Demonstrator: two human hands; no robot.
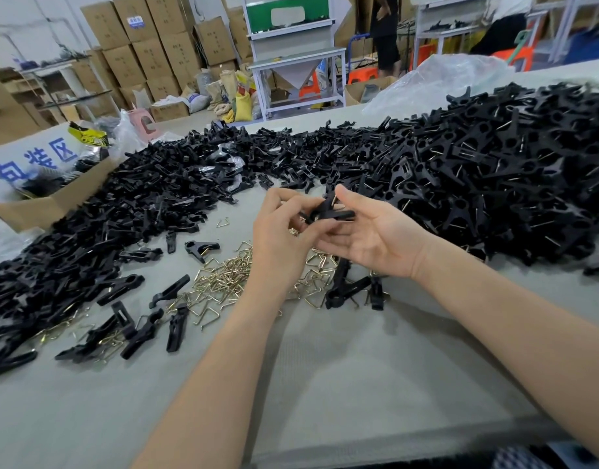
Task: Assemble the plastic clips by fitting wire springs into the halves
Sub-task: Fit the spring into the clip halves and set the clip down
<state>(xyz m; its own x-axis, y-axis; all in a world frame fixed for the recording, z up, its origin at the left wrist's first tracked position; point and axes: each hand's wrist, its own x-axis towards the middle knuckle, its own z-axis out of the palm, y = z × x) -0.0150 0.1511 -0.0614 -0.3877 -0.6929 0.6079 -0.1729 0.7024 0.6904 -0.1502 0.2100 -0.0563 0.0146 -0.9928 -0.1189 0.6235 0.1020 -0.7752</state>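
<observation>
Above the grey table (325, 367), both my hands meet on one black plastic clip (332, 211) with a wire spring showing at its top. My left hand (281, 238) pinches the clip's left end with curled fingers. My right hand (372, 238) lies palm up, thumb over the clip and fingers under it. Beneath my hands lies a heap of brass-coloured wire springs (223, 282). Loose black clip halves (122, 211) are piled to the left. A big mound of clips with springs fitted (494, 170) rises on the right.
A cardboard box (54, 198) with a blue-lettered sheet stands at the left edge. A clear plastic bag (437, 79) lies behind the right mound. Stacked cartons (149, 45) and metal workbenches (298, 59) fill the background, where a person (386, 32) stands.
</observation>
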